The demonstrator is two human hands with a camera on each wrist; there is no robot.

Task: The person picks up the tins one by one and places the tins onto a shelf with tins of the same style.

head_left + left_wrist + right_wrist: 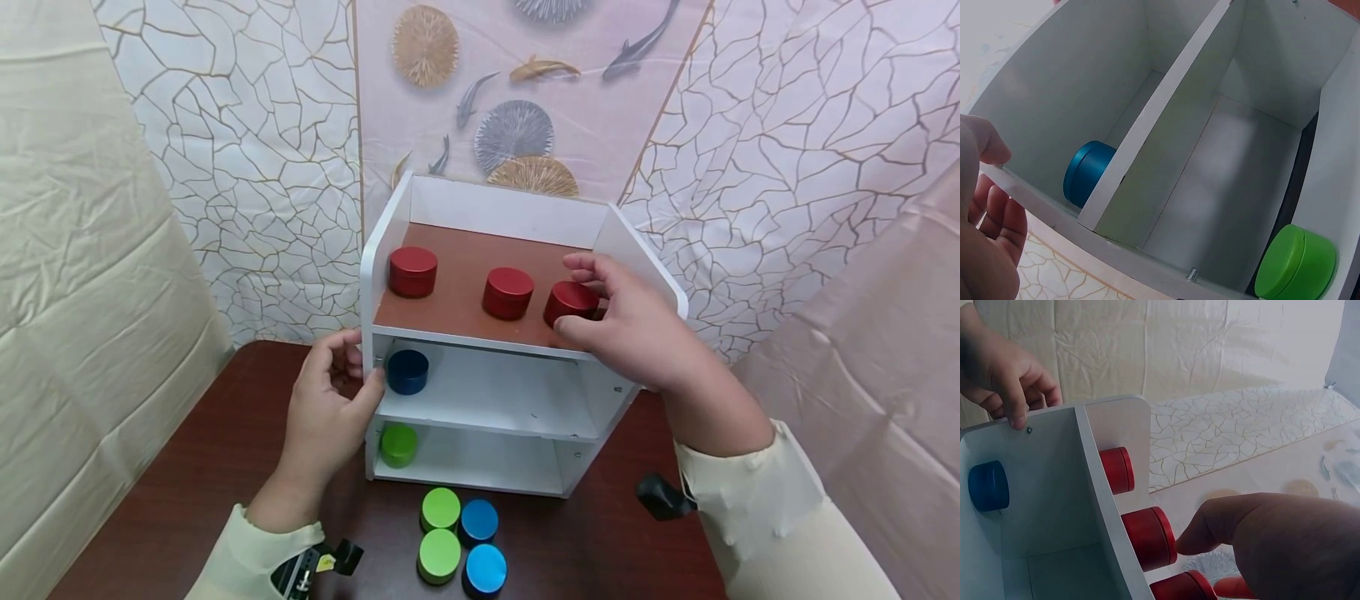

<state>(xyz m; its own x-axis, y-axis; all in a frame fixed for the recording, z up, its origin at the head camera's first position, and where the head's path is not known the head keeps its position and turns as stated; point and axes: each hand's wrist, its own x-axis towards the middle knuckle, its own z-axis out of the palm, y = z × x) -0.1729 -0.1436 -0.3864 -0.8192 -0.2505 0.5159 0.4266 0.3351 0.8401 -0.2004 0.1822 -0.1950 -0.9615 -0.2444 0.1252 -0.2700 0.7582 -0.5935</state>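
A white shelf unit stands upright on the table, with a brown top board. My left hand grips the front edge of its left side panel, thumb in front and fingers outside. On the top board are three round red tins: a left one, a middle one and a right one. My right hand holds the right tin between thumb and fingers; part of that tin is hidden. A blue tin sits at the left of the middle shelf, a green tin at the left of the bottom shelf.
In front of the unit, two green tins and two blue tins stand close together on the dark red-brown table. Patterned cloth hangs behind, and pale cloth hangs at the left.
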